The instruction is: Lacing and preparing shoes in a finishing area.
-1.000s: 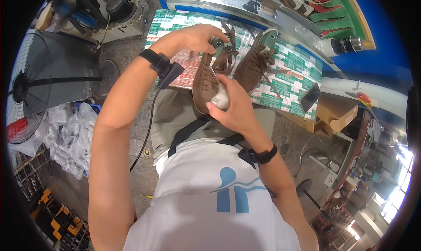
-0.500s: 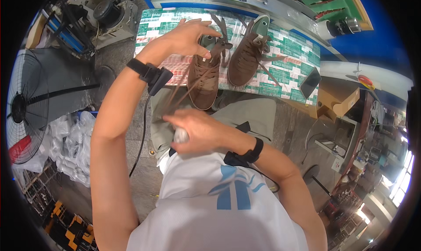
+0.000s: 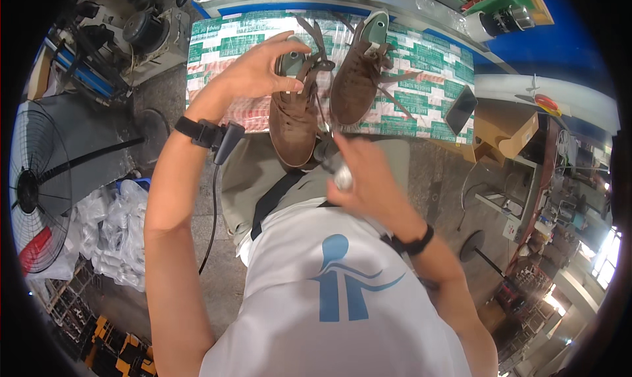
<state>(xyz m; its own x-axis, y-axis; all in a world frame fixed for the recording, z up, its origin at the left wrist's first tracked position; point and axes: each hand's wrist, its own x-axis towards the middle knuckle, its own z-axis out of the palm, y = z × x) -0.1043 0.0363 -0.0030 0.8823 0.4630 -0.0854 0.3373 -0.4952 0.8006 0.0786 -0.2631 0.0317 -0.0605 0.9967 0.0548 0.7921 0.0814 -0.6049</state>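
Observation:
My left hand grips the heel end of a brown lace-up shoe whose toe juts past the near edge of the table. My right hand, blurred, is closed around a small silvery-white object just below and right of that shoe's toe; what the object is I cannot tell. A second brown shoe with a green lining lies on the table to the right, its laces spread loose. A black wristband with a cable sits on my left wrist.
The table is covered with green, white and red printed sheets. A dark phone lies at its right end, beside a cardboard box. A floor fan and plastic bags stand to my left; machines sit at the far left.
My right hand dropped from the shoe's sole to my chest, then rose again toward the toe with the small object. My left hand kept hold of the shoe's heel.

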